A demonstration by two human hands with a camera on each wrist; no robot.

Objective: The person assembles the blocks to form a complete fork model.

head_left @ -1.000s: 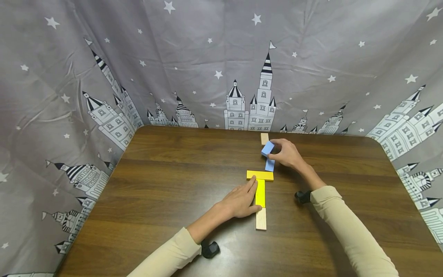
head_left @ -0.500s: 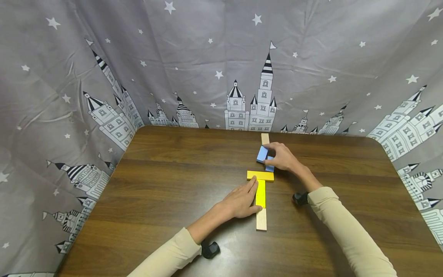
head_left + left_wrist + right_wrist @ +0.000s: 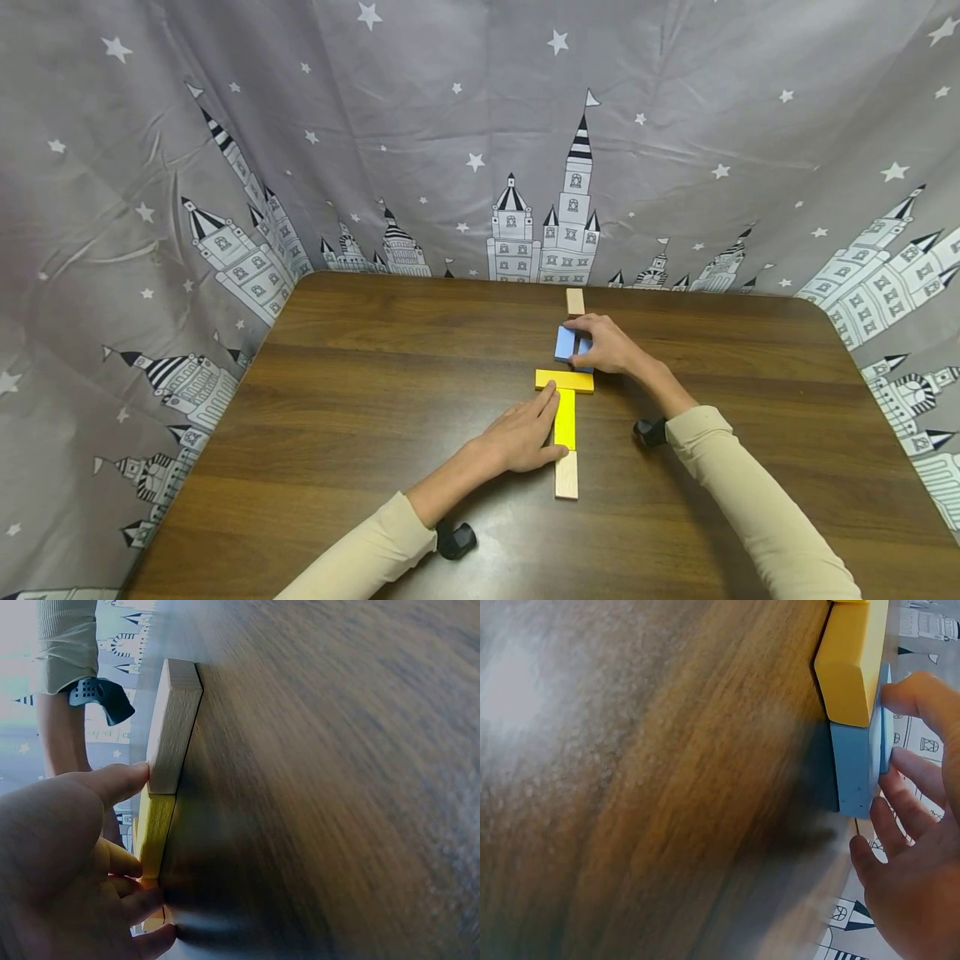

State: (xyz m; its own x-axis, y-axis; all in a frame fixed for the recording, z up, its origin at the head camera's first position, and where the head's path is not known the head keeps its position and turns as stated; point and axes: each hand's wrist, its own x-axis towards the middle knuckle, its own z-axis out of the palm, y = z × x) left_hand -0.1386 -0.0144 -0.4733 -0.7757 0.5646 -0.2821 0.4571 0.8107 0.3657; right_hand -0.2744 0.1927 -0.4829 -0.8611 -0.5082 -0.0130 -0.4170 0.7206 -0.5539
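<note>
My right hand pinches a light blue block between thumb and fingers. That block stands beside and to the left of a second blue block, which the hand partly covers. Just below them an orange-yellow block lies crosswise, over a bright yellow block and a plain wooden block set end to end in a column. My left hand rests along the column's left side with fingers extended. Its fingertips touch the orange-yellow and yellow blocks, and the thumb lies where yellow meets plain wood.
Another plain wooden block lies near the far edge of the brown wooden table, beyond the blue blocks. A grey curtain printed with castles and stars hangs behind and at both sides. Both wrists wear black straps.
The right hand has brought its blue block left and nearer, turning it from slanted to nearly in line with the second blue block. The left hand has stayed in place.
</note>
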